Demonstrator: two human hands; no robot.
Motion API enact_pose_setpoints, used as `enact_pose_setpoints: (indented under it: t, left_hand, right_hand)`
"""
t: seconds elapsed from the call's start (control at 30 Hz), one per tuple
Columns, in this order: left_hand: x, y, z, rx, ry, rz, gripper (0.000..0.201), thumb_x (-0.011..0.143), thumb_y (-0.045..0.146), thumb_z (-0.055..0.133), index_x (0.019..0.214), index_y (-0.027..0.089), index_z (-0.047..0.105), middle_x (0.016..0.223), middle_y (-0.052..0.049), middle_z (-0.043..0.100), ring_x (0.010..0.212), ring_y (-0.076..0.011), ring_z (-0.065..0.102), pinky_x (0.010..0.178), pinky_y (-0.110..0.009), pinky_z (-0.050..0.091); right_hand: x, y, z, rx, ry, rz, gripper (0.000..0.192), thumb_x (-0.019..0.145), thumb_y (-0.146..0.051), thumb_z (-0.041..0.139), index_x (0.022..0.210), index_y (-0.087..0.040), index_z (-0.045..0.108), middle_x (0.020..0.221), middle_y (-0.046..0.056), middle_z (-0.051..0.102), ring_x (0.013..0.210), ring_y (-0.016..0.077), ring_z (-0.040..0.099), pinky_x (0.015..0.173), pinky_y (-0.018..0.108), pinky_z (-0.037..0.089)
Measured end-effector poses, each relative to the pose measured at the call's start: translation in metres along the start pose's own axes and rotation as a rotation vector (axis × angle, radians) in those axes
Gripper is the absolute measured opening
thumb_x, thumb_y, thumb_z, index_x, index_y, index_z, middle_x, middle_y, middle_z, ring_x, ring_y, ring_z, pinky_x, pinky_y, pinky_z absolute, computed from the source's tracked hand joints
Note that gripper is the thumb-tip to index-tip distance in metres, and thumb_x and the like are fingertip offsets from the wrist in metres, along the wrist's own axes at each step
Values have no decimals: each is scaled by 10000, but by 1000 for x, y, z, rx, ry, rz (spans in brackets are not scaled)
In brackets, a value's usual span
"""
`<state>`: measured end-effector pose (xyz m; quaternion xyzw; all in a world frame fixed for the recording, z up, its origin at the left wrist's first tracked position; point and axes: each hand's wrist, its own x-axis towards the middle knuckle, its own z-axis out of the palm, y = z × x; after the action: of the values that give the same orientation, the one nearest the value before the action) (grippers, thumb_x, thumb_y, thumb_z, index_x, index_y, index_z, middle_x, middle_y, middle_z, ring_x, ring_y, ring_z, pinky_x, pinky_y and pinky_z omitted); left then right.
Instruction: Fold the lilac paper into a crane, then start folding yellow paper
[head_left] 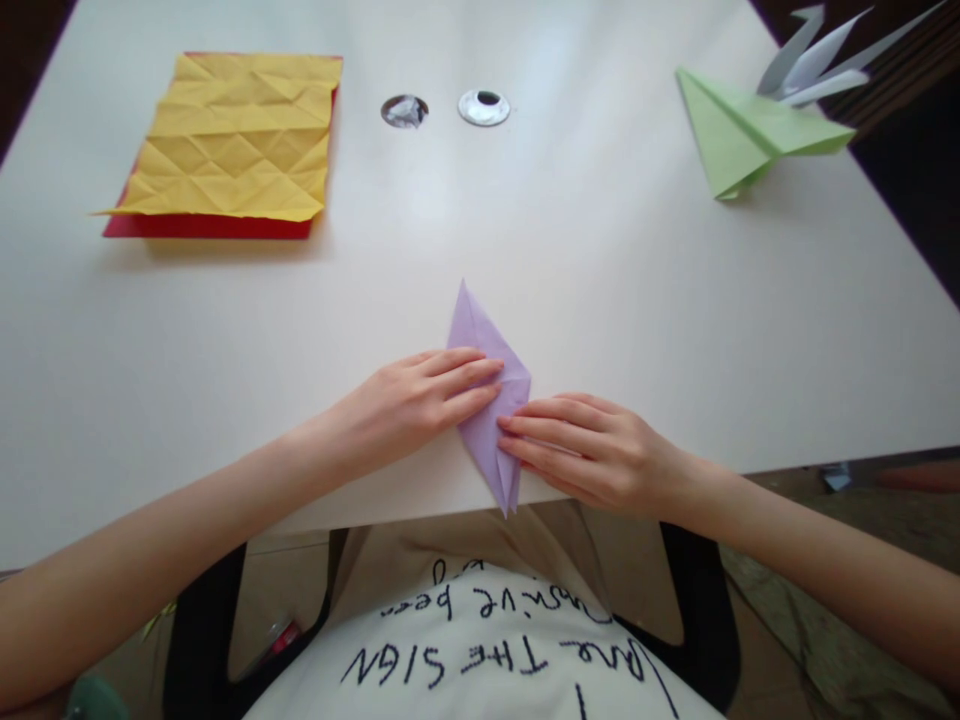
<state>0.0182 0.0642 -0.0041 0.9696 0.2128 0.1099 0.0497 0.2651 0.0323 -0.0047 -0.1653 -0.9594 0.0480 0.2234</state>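
A purple folded paper [480,325], shaped like a long diamond, lies near the front edge of the table. Its upper point faces away from me, and its lower end splits into narrow points close to the edge. Across its middle rests my left hand [420,398], fingers stretched out flat and pressing on the paper. My right hand [592,445] is at the lower right edge, its fingers together over a flap. The right thumb is hidden, as is the paper under both hands.
On the white table [225,340], a creased yellow paper [232,135] lies over red paper [206,228] at the back left. Two round holes, one with a silvery cover [484,108], are at the back. A green and white paper crane [757,125] stands at the far right.
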Motion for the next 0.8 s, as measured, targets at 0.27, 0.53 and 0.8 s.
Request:
enact_pose_setpoints:
  t: [0.27, 0.53, 0.8]
  left_hand:
    - [4, 10, 11, -257, 44, -114, 248, 930, 253, 413, 1091, 127, 552, 1351, -119, 481, 1309, -204, 374, 1060, -390, 379]
    - [2, 6, 10, -267, 25, -102, 315, 922, 319, 429, 1147, 116, 516, 1372, -125, 454, 1325, -206, 342, 1076, -385, 344]
    - [1, 7, 8, -209, -47, -94, 527, 914, 429, 409, 1336, 114, 386, 1441, -114, 358, 1357, -213, 277, 1108, -381, 273]
  right_hand:
    - [5, 1, 0, -14, -69, -107, 247, 882, -118, 481, 1099, -97, 598, 1150, 103, 642, 1098, 210, 577, 898, 387, 519]
    - [5, 2, 0, -6, -56, -145, 201, 876, -119, 492, 1010, -94, 640, 1125, 84, 658, 1037, 231, 615, 840, 372, 552]
    - [6, 1, -2, -33, -45, -158, 196, 884, -127, 487, 997, -111, 647, 1094, 97, 671, 1045, 177, 617, 895, 339, 535]
